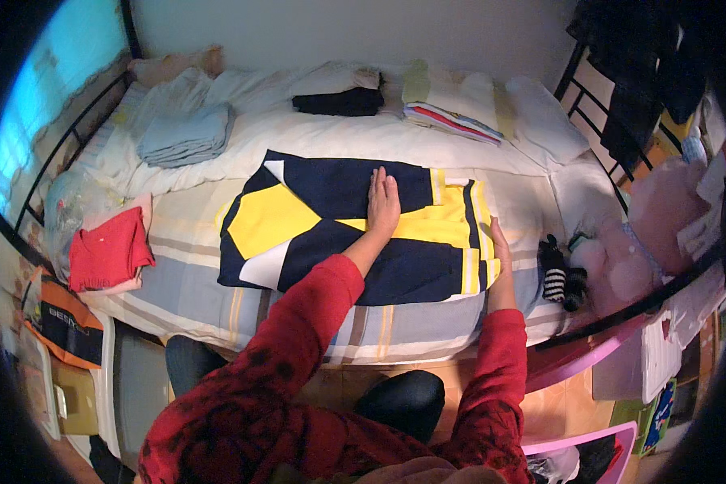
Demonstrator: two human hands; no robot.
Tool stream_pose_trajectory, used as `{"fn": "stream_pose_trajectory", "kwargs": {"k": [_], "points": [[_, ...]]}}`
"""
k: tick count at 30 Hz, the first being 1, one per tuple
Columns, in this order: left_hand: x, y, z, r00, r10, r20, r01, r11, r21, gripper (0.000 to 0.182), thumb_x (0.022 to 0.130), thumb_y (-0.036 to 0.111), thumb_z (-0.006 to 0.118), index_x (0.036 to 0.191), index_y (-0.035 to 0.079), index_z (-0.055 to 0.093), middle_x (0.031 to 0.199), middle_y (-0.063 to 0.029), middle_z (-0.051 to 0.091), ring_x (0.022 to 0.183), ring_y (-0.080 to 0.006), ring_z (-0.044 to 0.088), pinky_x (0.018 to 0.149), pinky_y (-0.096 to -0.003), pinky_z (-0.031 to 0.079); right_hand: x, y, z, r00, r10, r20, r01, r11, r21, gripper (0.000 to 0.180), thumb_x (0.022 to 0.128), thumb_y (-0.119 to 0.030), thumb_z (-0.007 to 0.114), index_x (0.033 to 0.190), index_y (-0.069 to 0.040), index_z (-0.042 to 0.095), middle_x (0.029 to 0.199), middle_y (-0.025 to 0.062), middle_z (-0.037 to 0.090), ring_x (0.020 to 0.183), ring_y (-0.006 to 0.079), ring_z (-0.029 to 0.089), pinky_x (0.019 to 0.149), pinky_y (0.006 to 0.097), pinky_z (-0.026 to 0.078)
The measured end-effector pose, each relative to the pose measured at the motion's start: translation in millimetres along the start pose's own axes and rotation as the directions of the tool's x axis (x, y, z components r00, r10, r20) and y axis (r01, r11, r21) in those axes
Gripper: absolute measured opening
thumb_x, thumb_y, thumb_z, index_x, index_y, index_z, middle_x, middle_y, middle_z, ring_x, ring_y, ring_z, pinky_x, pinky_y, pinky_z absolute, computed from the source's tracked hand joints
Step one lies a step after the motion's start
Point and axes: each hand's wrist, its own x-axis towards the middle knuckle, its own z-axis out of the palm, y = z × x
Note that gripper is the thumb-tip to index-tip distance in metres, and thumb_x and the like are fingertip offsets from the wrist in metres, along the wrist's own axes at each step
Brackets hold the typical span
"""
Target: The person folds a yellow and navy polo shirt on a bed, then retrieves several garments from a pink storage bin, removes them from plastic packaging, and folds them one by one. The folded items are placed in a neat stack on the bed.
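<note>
A navy, yellow and white jacket [333, 230] lies flat on the bed, its back panel upward and both sleeves folded over it, striped cuffs pointing right. My left hand [384, 202] rests flat on the upper sleeve, fingers extended and close together, holding nothing. At the striped hem on the right, my right hand [501, 251] stands on edge against the fabric, its fingers straight; whether it pinches any cloth cannot be told.
Behind the jacket are folded blue-grey cloth [187, 136], a folded black garment [339, 101] and a stack of folded clothes [454, 123]. A red shirt [110, 251] lies left. Striped socks [555, 283] and a pink plush toy [617, 254] lie right, near the black bed rail [635, 302].
</note>
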Motion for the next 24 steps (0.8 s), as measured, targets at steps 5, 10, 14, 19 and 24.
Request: {"fn": "stream_pose_trajectory", "kwargs": {"k": [5,10,14,19,24], "points": [[10,-17,8,1.0,0.013,-0.027,-0.015,0.998,-0.056,0.068,0.102,0.049,0.021,0.146,-0.003,0.03,0.151,-0.0242,0.03,0.142,-0.0363,0.025,0.117,-0.0403,0.02,1,-7,13,1.0,-0.013,0.014,0.014,0.993,-0.118,0.04,0.09,-0.02,0.063,0.123,0.001,0.056,0.106,0.0111,0.067,0.086,0.0236,0.068,0.075,0.0342,0.055],[8,-21,5,0.996,-0.094,0.004,0.093,0.973,-0.209,0.07,0.102,0.051,0.021,0.146,-0.002,0.029,0.15,-0.0232,0.031,0.14,-0.0341,0.028,0.116,-0.0376,0.021,15,-23,35,0.997,-0.069,-0.04,0.051,0.938,-0.344,0.033,0.085,-0.012,0.064,0.116,-0.001,0.061,0.098,0.0085,0.068,0.083,0.0206,0.067,0.074,0.034,0.054],[11,-13,-8,0.985,-0.172,0.024,0.166,0.889,-0.427,0.069,0.102,0.053,0.022,0.148,0.002,0.028,0.15,-0.0205,0.032,0.139,-0.0296,0.03,0.116,-0.036,0.019,16,-51,117,0.981,-0.195,-0.016,0.122,0.675,-0.727,0.033,0.082,-0.015,0.067,0.112,-0.004,0.066,0.092,0.0026,0.067,0.078,0.013,0.061,0.069,0.0269,0.048],[8,-8,-38,0.946,-0.267,0.185,0.28,0.382,-0.881,0.069,0.101,0.056,0.023,0.149,0.006,0.028,0.149,-0.0171,0.034,0.138,-0.0239,0.032,0.117,-0.0339,0.017,6,-19,281,0.864,-0.271,0.423,0.503,0.455,-0.735,0.044,0.077,-0.011,0.066,0.121,-0.002,0.063,0.097,0.0098,0.069,0.081,0.0182,0.064,0.075,0.0311,0.051],[-50,-18,-66,0.917,-0.276,0.289,0.366,0.291,-0.884,0.067,0.101,0.055,0.025,0.147,0.006,0.03,0.146,-0.0166,0.036,0.134,-0.0239,0.034,0.114,-0.0342,0.019,-3,136,432,0.769,0.208,0.604,0.54,0.294,-0.789,0.057,0.086,-0.034,0.07,0.13,-0.001,0.054,0.115,0.0169,0.064,0.094,0.0251,0.064,0.083,0.0349,0.052]]}}
